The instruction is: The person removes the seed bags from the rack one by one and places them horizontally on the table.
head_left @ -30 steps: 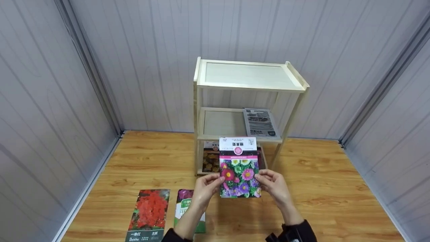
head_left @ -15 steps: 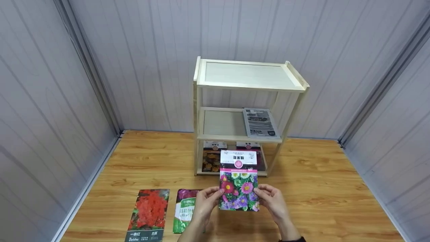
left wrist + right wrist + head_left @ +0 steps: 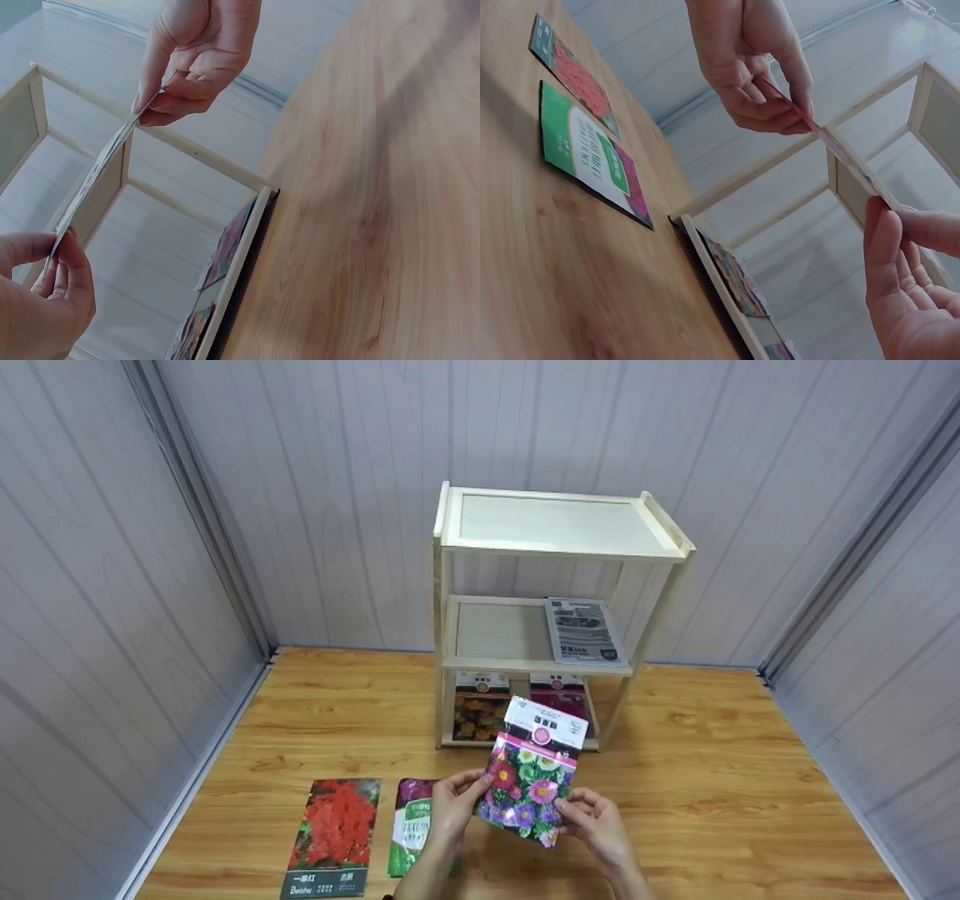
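Both hands hold a flower seed packet (image 3: pixel 529 772) printed with pink, white and purple daisy-like blooms, raised above the floor before the shelf and tilted in the head view. My left hand (image 3: pixel 456 808) pinches its left edge between thumb and fingers. On the opposite edge, the thumb and fingers of my right hand (image 3: pixel 596 826) pinch it lower down. Seen edge-on in the left wrist view, the packet (image 3: pixel 97 169) spans the gap between the two hands. A green and white packet (image 3: pixel 411 832) lies on the floor, partly hidden by my left forearm.
A red-flower packet (image 3: pixel 332 836) lies at the far left. The pale wooden shelf (image 3: pixel 562 553) bears a grey printed packet (image 3: pixel 585 631) on its middle tier. Its bottom tier holds an orange-flower packet (image 3: pixel 480 712) and a magenta one (image 3: pixel 566 697). Panel walls (image 3: pixel 360 510) surround the wooden floor.
The held packet came down and toward me, away from the shelf, then tilted clockwise, its top leaning right. Both hands moved with it, still pinching its edges.
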`<state>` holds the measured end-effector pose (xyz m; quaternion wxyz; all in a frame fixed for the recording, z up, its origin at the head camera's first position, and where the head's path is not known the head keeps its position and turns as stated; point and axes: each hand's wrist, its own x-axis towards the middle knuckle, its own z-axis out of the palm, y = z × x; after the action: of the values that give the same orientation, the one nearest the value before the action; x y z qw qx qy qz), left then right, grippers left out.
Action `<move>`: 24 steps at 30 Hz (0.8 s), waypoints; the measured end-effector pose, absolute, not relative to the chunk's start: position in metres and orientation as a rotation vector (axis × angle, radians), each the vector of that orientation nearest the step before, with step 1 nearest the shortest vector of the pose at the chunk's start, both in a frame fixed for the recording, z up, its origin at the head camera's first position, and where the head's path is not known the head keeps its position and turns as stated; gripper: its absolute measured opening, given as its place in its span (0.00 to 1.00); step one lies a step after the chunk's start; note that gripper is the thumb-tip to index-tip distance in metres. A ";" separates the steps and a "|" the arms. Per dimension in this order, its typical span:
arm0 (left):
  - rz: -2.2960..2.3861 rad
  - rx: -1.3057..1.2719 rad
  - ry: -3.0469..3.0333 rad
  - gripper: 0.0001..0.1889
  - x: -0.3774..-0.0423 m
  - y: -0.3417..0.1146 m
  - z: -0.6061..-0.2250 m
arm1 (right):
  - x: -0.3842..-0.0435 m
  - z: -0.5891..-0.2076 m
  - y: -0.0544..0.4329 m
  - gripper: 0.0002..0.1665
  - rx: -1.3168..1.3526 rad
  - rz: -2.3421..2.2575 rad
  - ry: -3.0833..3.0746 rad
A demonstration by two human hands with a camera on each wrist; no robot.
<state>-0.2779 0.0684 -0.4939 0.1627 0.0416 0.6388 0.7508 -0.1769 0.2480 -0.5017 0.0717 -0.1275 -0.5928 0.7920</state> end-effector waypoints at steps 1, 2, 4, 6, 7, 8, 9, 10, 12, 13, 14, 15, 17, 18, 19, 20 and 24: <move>2.143 0.122 1.825 0.14 -0.279 0.068 -0.494 | -0.177 -0.502 0.247 0.04 -0.373 2.385 -1.785; 2.147 0.128 1.826 0.14 -0.280 0.069 -0.493 | -0.177 -0.503 0.246 0.05 -0.359 2.388 -1.788; 2.152 0.125 1.825 0.14 -0.283 0.069 -0.492 | -0.177 -0.503 0.243 0.05 -0.330 2.396 -1.791; 2.157 0.134 1.827 0.14 -0.285 0.069 -0.491 | -0.176 -0.504 0.240 0.05 -0.296 2.406 -1.796; 2.160 0.140 1.830 0.13 -0.286 0.069 -0.490 | -0.176 -0.504 0.238 0.04 -0.277 2.412 -1.797; 2.165 0.148 1.828 0.13 -0.287 0.069 -0.490 | -0.176 -0.505 0.237 0.04 -0.260 2.428 -1.788; 2.168 0.154 1.827 0.13 -0.288 0.069 -0.489 | -0.176 -0.506 0.235 0.03 -0.240 2.445 -1.782; 2.173 0.166 1.827 0.13 -0.289 0.069 -0.488 | -0.176 -0.507 0.234 0.03 -0.226 2.462 -1.775; 2.186 0.191 1.822 0.13 -0.290 0.069 -0.487 | -0.175 -0.510 0.233 0.05 -0.187 2.490 -1.766; 2.189 0.200 1.822 0.13 -0.290 0.070 -0.486 | -0.175 -0.512 0.232 0.07 -0.173 2.500 -1.760; 2.194 0.208 1.818 0.13 -0.290 0.070 -0.486 | -0.175 -0.514 0.233 0.08 -0.156 2.508 -1.753; 2.196 0.210 1.820 0.13 -0.291 0.070 -0.485 | -0.179 -0.524 0.237 0.10 -0.067 2.508 -1.731; 2.193 0.211 1.824 0.13 -0.291 0.070 -0.485 | -0.180 -0.524 0.239 0.10 -0.055 2.494 -1.741; 2.193 0.211 1.823 0.13 -0.291 0.070 -0.485 | -0.180 -0.523 0.241 0.09 -0.061 2.486 -1.742; 2.194 0.207 1.820 0.13 -0.291 0.070 -0.484 | -0.181 -0.522 0.244 0.09 -0.065 2.484 -1.739; 2.192 0.205 1.818 0.13 -0.291 0.070 -0.484 | -0.182 -0.520 0.248 0.09 -0.081 2.487 -1.728; 2.183 0.206 1.821 0.14 -0.290 0.069 -0.484 | -0.184 -0.499 0.264 0.06 -0.259 2.476 -1.681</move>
<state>-0.2895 0.0685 -0.4838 0.1452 0.0714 0.6322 0.7578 -0.1842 0.2643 -0.4992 0.0687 -0.0861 -0.5583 0.8223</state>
